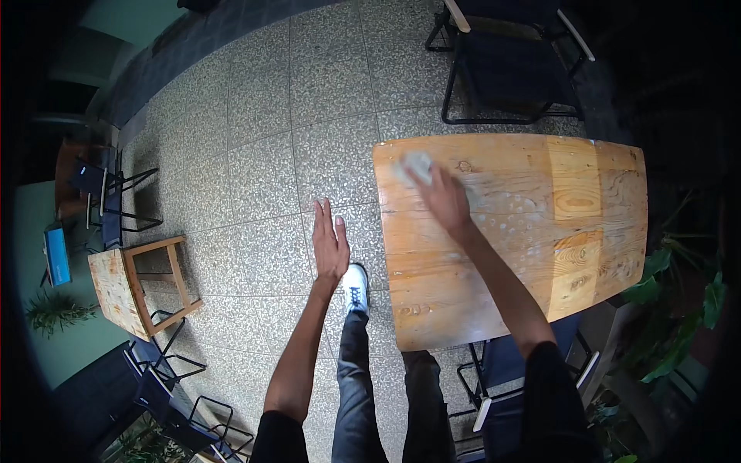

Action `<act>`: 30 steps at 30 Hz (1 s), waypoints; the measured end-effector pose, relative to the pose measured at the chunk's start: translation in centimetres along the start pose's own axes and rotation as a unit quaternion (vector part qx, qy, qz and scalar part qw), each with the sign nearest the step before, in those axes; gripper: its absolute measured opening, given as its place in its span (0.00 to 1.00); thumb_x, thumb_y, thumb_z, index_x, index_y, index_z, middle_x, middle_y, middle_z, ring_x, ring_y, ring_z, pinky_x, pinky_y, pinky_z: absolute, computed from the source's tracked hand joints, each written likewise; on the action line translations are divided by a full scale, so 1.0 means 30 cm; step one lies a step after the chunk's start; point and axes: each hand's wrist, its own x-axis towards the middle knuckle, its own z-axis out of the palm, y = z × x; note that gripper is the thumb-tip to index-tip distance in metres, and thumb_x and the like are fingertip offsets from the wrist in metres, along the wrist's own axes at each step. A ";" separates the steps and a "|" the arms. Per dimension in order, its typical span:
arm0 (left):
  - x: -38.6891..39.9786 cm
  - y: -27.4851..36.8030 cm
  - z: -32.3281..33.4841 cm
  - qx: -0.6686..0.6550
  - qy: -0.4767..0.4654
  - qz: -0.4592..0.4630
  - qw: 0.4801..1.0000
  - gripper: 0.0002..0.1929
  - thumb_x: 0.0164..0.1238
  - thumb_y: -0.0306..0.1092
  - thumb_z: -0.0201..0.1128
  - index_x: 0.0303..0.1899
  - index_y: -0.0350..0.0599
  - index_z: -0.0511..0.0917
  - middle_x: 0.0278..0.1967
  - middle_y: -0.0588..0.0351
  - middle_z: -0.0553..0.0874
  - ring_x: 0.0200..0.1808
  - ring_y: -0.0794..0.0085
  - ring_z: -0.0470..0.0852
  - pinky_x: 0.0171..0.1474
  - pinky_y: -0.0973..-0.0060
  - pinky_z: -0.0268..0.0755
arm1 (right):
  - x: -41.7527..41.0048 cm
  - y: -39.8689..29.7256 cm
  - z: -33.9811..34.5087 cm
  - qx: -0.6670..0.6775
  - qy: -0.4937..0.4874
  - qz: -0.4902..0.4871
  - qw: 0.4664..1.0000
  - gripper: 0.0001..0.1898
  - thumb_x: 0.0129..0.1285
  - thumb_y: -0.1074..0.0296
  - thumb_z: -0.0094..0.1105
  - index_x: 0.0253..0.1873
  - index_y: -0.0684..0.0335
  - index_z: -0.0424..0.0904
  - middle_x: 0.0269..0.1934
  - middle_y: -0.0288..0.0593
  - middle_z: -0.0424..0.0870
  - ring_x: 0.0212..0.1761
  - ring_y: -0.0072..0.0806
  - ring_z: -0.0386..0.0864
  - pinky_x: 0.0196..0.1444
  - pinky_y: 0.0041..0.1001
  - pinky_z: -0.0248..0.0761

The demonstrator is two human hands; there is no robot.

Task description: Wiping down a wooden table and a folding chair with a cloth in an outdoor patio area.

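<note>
A pale cloth (pixel 418 164), blurred by motion, lies under the fingers of my right hand (pixel 444 199) near the far left corner of a wooden table (pixel 498 243). The tabletop is varnished, with visible knots, a lighter band of boards and several whitish spots in its middle. My right forearm reaches across the table. Off the table's left edge, my left hand (pixel 331 240) hangs over the speckled tile floor (pixel 255 254). It holds nothing, and its thumb stands slightly apart from the straight fingers.
A dark folding chair (pixel 515 69) stands beyond the table, and another (pixel 503 370) is at its near side. To the left are a second wooden table (pixel 118 289) and more folding chairs (pixel 107 197). Green plants (pixel 654 272) grow close to the table's right side.
</note>
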 end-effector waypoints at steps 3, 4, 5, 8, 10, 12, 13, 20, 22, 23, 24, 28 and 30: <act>-0.007 0.122 0.132 -0.011 -0.009 0.032 0.999 0.30 0.82 0.47 0.35 0.75 0.35 0.54 0.75 0.29 0.52 0.77 0.40 0.51 0.77 0.55 0.45 | 0.195 0.017 0.040 0.049 -0.015 0.175 0.983 0.29 0.62 0.70 0.53 0.70 0.44 0.69 0.49 0.44 0.75 0.43 0.35 0.79 0.32 0.27 0.78; -0.004 0.183 0.186 -0.008 -0.010 0.044 0.999 0.30 0.82 0.46 0.36 0.75 0.35 0.54 0.75 0.28 0.51 0.77 0.40 0.50 0.77 0.55 0.44 | 0.186 -0.025 0.078 0.038 -0.036 0.135 0.990 0.26 0.64 0.66 0.53 0.69 0.46 0.71 0.50 0.44 0.74 0.44 0.36 0.79 0.33 0.28 0.78; 0.000 0.226 0.227 -0.007 -0.020 0.034 0.999 0.29 0.82 0.44 0.36 0.75 0.34 0.53 0.75 0.29 0.50 0.78 0.41 0.49 0.77 0.56 0.42 | 0.159 -0.055 0.098 0.032 -0.057 0.094 0.993 0.24 0.65 0.62 0.54 0.67 0.48 0.73 0.50 0.44 0.74 0.45 0.37 0.78 0.35 0.30 0.79; -0.011 0.218 0.270 0.018 -0.008 0.042 0.999 0.31 0.81 0.43 0.38 0.75 0.30 0.48 0.75 0.27 0.49 0.78 0.40 0.47 0.78 0.57 0.40 | 0.095 -0.122 0.034 0.204 0.029 0.024 0.978 0.28 0.68 0.47 0.55 0.70 0.47 0.70 0.49 0.49 0.74 0.47 0.41 0.80 0.40 0.36 0.80; -0.013 0.233 0.301 0.017 0.011 0.033 0.999 0.31 0.81 0.42 0.38 0.75 0.30 0.47 0.75 0.27 0.49 0.78 0.40 0.47 0.78 0.57 0.41 | 0.037 0.017 0.026 0.090 0.012 -0.016 0.996 0.24 0.70 0.52 0.54 0.69 0.45 0.71 0.47 0.48 0.74 0.46 0.41 0.80 0.41 0.36 0.80; -0.021 0.256 0.329 0.016 0.040 0.019 0.999 0.32 0.81 0.42 0.40 0.75 0.28 0.44 0.75 0.28 0.50 0.77 0.40 0.48 0.78 0.58 0.42 | -0.076 0.254 0.048 0.045 0.007 0.010 0.999 0.22 0.71 0.57 0.53 0.69 0.43 0.72 0.46 0.49 0.74 0.44 0.42 0.80 0.41 0.36 0.80; -0.022 0.270 0.326 0.015 0.038 0.019 0.999 0.32 0.81 0.42 0.40 0.75 0.28 0.44 0.75 0.28 0.50 0.77 0.40 0.48 0.78 0.58 0.42 | -0.139 0.379 0.032 0.052 -0.010 0.044 0.998 0.21 0.72 0.59 0.52 0.69 0.42 0.73 0.47 0.50 0.75 0.43 0.41 0.81 0.40 0.36 0.80; -0.021 0.327 0.364 0.049 0.073 -0.008 0.996 0.31 0.80 0.42 0.40 0.75 0.31 0.47 0.74 0.32 0.55 0.74 0.40 0.57 0.75 0.56 0.51 | -0.335 0.866 0.015 -0.059 0.011 0.420 0.905 0.21 0.76 0.52 0.44 0.70 0.39 0.71 0.61 0.65 0.73 0.41 0.57 0.84 0.41 0.45 0.81; -0.020 0.322 0.337 0.078 0.072 -0.029 0.994 0.32 0.80 0.42 0.41 0.76 0.33 0.46 0.74 0.34 0.57 0.72 0.40 0.60 0.73 0.56 0.56 | -0.228 0.708 0.008 0.009 -0.018 0.513 0.858 0.22 0.76 0.52 0.42 0.72 0.41 0.69 0.67 0.69 0.67 0.45 0.60 0.84 0.42 0.48 0.81; -0.026 0.341 0.340 0.075 0.071 -0.028 0.994 0.32 0.80 0.42 0.41 0.76 0.33 0.46 0.74 0.34 0.57 0.72 0.40 0.60 0.73 0.56 0.56 | -0.196 0.642 0.051 0.015 0.010 0.457 0.889 0.23 0.76 0.55 0.43 0.72 0.48 0.68 0.66 0.69 0.69 0.44 0.57 0.85 0.41 0.47 0.81; -0.027 0.337 0.320 0.064 0.061 -0.043 0.995 0.32 0.80 0.43 0.39 0.76 0.33 0.45 0.74 0.33 0.56 0.72 0.39 0.60 0.73 0.58 0.56 | -0.116 0.506 0.088 0.000 -0.044 0.415 0.909 0.24 0.74 0.60 0.46 0.73 0.54 0.66 0.65 0.67 0.71 0.45 0.54 0.86 0.40 0.44 0.82; -0.043 0.322 0.355 0.044 0.048 -0.031 0.997 0.35 0.78 0.47 0.43 0.75 0.33 0.46 0.74 0.32 0.57 0.72 0.40 0.61 0.72 0.59 0.59 | 0.090 -0.072 0.106 0.085 -0.011 0.128 0.988 0.27 0.62 0.65 0.54 0.68 0.50 0.73 0.52 0.47 0.77 0.42 0.33 0.83 0.26 0.31 0.80; -0.069 0.178 0.398 0.149 -0.103 -0.011 0.983 0.38 0.74 0.49 0.48 0.75 0.33 0.47 0.72 0.32 0.59 0.71 0.40 0.62 0.69 0.59 0.63 | 0.166 -0.247 0.066 0.119 -0.060 -0.032 0.991 0.27 0.62 0.67 0.53 0.68 0.51 0.73 0.52 0.46 0.76 0.44 0.34 0.82 0.28 0.29 0.80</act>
